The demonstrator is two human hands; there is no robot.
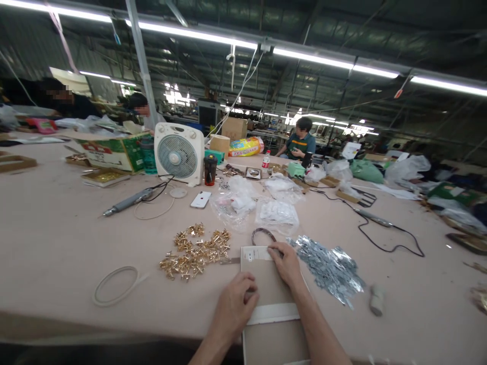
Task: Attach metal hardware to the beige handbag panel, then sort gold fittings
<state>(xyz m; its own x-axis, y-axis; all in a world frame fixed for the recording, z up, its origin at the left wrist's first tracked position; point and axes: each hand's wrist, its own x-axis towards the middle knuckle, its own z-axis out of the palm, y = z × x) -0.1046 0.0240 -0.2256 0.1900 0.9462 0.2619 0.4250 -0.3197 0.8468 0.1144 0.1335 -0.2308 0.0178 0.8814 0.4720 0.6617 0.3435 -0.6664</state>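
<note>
A long beige panel with white strips (272,314) lies on the table in front of me, running toward my body. My left hand (239,298) rests over its left side, fingers curled together; what they hold, if anything, is hidden. At the panel's top right corner, my right hand (285,262) grips the edge with thumb and fingers. A dark curved strap (263,232) loops out beyond the far end. Gold-coloured metal fittings (196,253) are heaped to the left, and flat silvery metal pieces (329,268) are spread to the right.
Farther back are a white fan (178,153), a phone (201,199), a dark tumbler (210,170) and clear plastic bags (277,215). Corded tools lie left (127,203) and right (373,218). A pale ring (115,286) and a small grey cylinder (376,300) sit nearer. Another person (300,142) sits beyond.
</note>
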